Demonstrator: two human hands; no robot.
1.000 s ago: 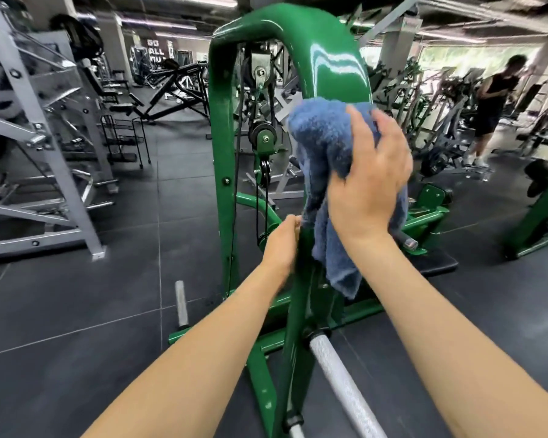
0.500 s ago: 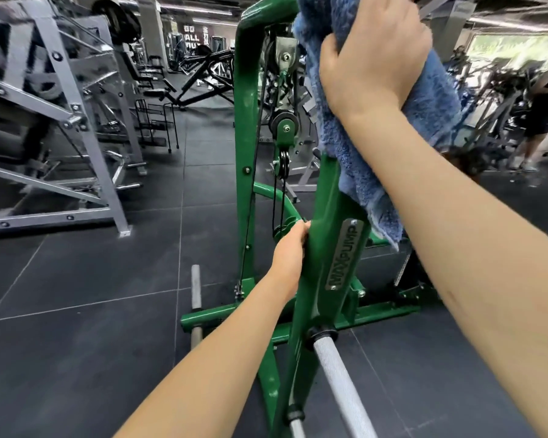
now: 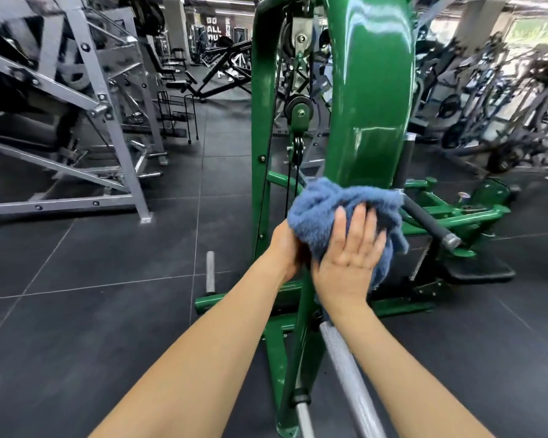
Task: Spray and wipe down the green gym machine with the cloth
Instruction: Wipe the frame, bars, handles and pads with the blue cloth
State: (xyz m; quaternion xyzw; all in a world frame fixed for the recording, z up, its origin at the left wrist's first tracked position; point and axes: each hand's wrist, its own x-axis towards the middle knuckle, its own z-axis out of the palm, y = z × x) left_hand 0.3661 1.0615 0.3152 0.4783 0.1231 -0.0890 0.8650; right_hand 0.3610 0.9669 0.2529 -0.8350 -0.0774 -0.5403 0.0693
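Observation:
The green gym machine [image 3: 370, 99] rises in front of me, its broad curved arm glossy and its base on the dark floor. A blue fluffy cloth [image 3: 326, 207] is bunched against the lower part of that arm. My right hand [image 3: 348, 257] presses flat on the cloth with straight fingers. My left hand [image 3: 287, 248] grips the machine's frame just left of the cloth, its fingers hidden behind the cloth and the arm. No spray bottle is in view.
A knurled steel bar [image 3: 345, 374] runs from the machine toward me. A black handle [image 3: 431, 222] sticks out right of the cloth. A grey rack [image 3: 76, 121] stands at left, more machines [image 3: 487, 105] at right. A short steel peg [image 3: 210, 273] lies by the base.
My right hand has dragged the cloth from the top of the curved arm down to its lower part, next to my left hand. The left hand has stayed on the frame.

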